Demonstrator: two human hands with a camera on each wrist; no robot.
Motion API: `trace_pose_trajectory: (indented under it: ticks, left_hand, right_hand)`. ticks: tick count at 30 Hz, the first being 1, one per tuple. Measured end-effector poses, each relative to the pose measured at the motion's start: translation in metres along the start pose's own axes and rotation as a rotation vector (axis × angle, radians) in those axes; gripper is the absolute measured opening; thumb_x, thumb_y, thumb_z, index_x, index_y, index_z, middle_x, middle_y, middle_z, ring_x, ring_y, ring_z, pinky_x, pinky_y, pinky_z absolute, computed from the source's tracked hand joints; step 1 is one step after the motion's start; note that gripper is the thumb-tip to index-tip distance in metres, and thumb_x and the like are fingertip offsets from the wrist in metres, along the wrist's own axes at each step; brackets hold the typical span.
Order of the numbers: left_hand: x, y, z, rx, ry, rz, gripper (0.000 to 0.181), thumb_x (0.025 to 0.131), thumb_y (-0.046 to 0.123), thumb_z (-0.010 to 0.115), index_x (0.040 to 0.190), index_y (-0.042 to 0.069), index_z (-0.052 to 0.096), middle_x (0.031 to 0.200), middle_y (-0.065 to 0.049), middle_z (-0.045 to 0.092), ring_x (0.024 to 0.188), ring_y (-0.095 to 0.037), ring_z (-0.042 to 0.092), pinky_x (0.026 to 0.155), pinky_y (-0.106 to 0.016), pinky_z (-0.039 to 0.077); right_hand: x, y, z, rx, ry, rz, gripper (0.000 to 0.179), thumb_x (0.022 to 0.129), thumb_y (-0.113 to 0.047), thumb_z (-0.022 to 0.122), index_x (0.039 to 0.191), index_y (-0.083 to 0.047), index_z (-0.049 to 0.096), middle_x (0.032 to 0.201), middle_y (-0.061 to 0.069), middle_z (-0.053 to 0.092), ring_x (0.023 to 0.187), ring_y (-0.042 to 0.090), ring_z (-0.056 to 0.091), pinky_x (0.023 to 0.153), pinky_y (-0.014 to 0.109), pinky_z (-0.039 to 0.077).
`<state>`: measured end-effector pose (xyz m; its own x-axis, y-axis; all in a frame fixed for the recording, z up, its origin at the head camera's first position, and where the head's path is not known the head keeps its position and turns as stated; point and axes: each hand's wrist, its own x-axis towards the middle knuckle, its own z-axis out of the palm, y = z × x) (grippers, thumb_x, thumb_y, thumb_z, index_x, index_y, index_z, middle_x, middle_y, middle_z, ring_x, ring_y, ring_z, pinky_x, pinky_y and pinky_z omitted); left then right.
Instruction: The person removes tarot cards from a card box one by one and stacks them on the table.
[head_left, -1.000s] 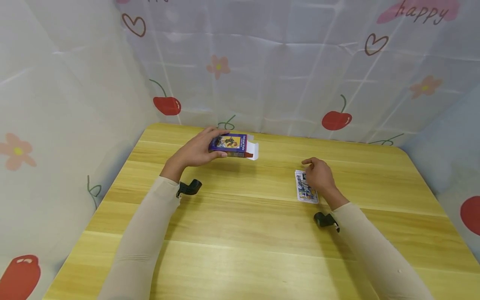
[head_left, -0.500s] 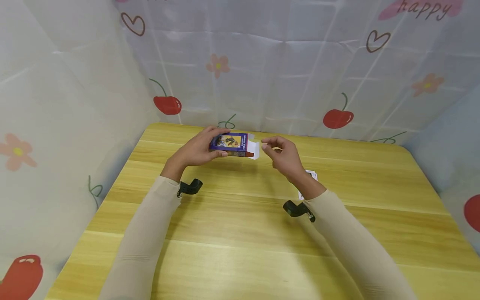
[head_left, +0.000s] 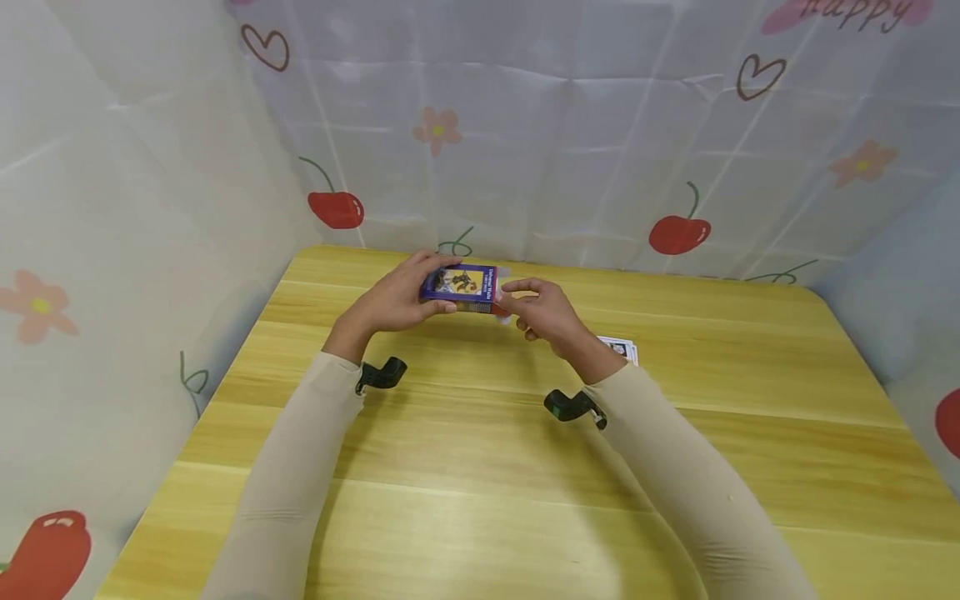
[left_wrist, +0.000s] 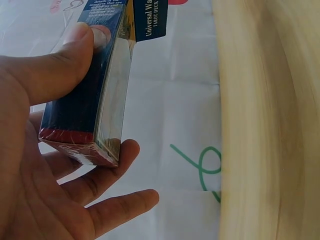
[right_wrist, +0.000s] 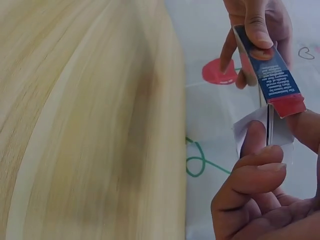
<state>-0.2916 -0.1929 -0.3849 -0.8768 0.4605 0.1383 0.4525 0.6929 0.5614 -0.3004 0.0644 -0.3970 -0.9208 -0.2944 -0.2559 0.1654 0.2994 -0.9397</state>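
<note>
My left hand (head_left: 397, 298) grips a blue tarot card box (head_left: 465, 283) above the far part of the table, its picture side facing up in the head view. In the left wrist view the thumb presses one narrow side of the box (left_wrist: 75, 100). My right hand (head_left: 551, 315) is at the box's open right end. The right wrist view shows its thumb and forefinger on either side of the white flap (right_wrist: 242, 131), with the other fingers curled in. Any cards inside the box are hidden. A small stack of tarot cards (head_left: 621, 348) lies partly behind the right wrist.
The wooden table (head_left: 465, 500) meets a white printed curtain (head_left: 525, 167) along its back edge, and similar sheets hang at both sides. Black wrist cameras sit at both cuffs, the left camera (head_left: 386, 373) and the right camera (head_left: 566, 406).
My right hand has moved left from the card stack to the box's open end, its thumb and forefinger coming up to the flap. The left hand and box have stayed nearly still.
</note>
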Motion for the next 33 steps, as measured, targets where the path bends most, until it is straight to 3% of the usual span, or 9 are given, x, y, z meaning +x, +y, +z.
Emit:
trace_pose_trajectory:
  ticks: [13,23,30,33]
  left_hand:
    - [0.0,0.001,0.003,0.01,-0.003,0.015,0.073,0.09,0.034,0.073,0.152,0.02,0.038,0.146,-0.014,0.041,0.125,-0.029,0.046,0.105,-0.05,0.041]
    - [0.0,0.002,0.001,0.03,0.001,0.0,0.073,0.09,0.037,0.071,0.152,0.018,0.038,0.143,-0.015,0.043,0.121,-0.03,0.048,0.104,-0.052,0.041]
    - [0.0,0.002,0.002,0.01,0.006,-0.002,0.072,0.09,0.036,0.072,0.151,0.018,0.04,0.141,-0.013,0.043,0.118,-0.029,0.048,0.102,-0.051,0.042]
    - [0.0,0.002,0.003,0.007,0.014,-0.006,0.072,0.089,0.036,0.072,0.151,0.018,0.04,0.142,-0.013,0.043,0.119,-0.029,0.048,0.102,-0.051,0.042]
  right_hand:
    - [-0.007,-0.002,0.001,-0.06,0.005,0.041,0.048,0.094,-0.025,0.066,0.138,-0.012,0.051,0.086,0.003,0.069,0.06,0.014,0.044,0.056,0.029,0.038]
    - [-0.017,0.006,-0.019,-0.012,0.048,-0.001,0.048,0.097,-0.02,0.062,0.142,-0.015,0.046,0.115,0.02,0.068,0.055,0.013,0.031,0.055,0.03,0.03]
    - [-0.022,0.012,-0.019,0.064,0.032,-0.007,0.051,0.099,-0.025,0.061,0.145,-0.014,0.042,0.111,0.015,0.069,0.057,0.012,0.047,0.053,0.028,0.035]
    - [-0.023,0.014,-0.016,0.087,0.035,-0.035,0.051,0.099,-0.022,0.061,0.145,-0.013,0.042,0.101,0.008,0.072,0.058,0.013,0.049,0.053,0.028,0.035]
